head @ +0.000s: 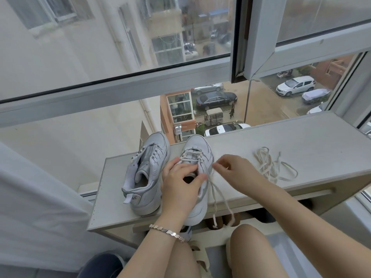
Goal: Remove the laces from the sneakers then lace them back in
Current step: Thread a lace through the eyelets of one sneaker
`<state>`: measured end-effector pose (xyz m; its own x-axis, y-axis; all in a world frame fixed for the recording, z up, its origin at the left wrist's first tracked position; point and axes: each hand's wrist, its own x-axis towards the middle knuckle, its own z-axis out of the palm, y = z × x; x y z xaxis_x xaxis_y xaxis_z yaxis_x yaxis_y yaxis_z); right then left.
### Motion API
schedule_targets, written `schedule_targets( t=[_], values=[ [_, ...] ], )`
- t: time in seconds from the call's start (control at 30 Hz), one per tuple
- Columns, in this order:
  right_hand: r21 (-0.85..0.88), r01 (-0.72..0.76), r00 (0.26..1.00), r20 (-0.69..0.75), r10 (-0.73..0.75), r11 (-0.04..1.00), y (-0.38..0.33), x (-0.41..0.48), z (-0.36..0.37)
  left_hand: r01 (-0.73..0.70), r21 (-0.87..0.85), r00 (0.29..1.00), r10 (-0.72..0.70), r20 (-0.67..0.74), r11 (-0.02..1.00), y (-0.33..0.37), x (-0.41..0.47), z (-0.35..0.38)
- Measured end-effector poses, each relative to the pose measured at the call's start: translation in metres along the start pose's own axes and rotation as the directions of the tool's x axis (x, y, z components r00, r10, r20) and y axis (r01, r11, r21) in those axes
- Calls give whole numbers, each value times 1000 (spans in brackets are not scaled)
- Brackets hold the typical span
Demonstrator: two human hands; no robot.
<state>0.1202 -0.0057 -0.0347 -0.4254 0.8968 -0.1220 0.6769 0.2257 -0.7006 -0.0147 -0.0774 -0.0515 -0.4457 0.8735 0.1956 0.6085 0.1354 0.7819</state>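
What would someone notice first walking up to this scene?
Two hands work on the laced sneaker at the near edge of the shelf: the left hand grips its opening, the right hand pinches its lace. A second sneaker stands just left of it with no lace showing, and a loose lace lies heaped on the shelf to the right. Behind, a window looks down on parked cars.

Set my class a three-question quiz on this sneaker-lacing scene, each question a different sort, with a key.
1. True or false: the loose lace lies on the shelf, to the right of both sneakers.
2. What does the right hand pinch? A) the loose lace B) the threaded lace of the right sneaker C) a bracelet
3. Fill in: the left sneaker has ___ lace in its eyelets.
Key: 1 true; 2 B; 3 no.
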Motion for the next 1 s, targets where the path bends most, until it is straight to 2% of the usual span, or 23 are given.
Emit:
schedule_targets(
  t=[0.1,0.23,0.33,0.4,0.5,0.6,0.67,0.73,0.8,0.9,1.0],
  values=[
    [24,7,980,200,-11,1000,3,9,13,-2,-3,1000,2,23,1000,0,2,-2],
    [65,80,971,219,-92,995,5,1,19,-6,-6,1000,7,10,1000,0,0,0],
    [204,49,985,150,-80,978,5,-4,15,-10,-3,1000,10,-1,1000,-1,0,0],
    [387,-26,995,101,-14,922,3,-3,5,-5,-7,1000,5,-8,1000,0,0,0],
    [646,-128,990,131,57,753,-8,-8,-15,-5,2,1000,5,-31,1000,-1,0,1],
    [716,-21,995,80,-53,698,-22,-20,-43,-10,6,999,11,-41,1000,-1,1,1],
    [649,60,993,36,-109,759,-28,-26,-57,-14,19,999,15,-30,1000,0,1,1],
    [437,88,995,0,-97,895,-28,-28,-64,-11,27,1000,11,-8,1000,1,1,0],
    [206,19,999,30,-26,978,-25,-30,-65,-9,33,1000,9,6,999,1,1,-2],
    [23,-116,989,94,114,993,-15,-29,-64,2,41,1000,-3,12,999,2,2,-3],
    [16,-49,999,15,49,999,-8,-31,-66,16,53,1000,-17,20,998,3,2,-2]
  ],
)
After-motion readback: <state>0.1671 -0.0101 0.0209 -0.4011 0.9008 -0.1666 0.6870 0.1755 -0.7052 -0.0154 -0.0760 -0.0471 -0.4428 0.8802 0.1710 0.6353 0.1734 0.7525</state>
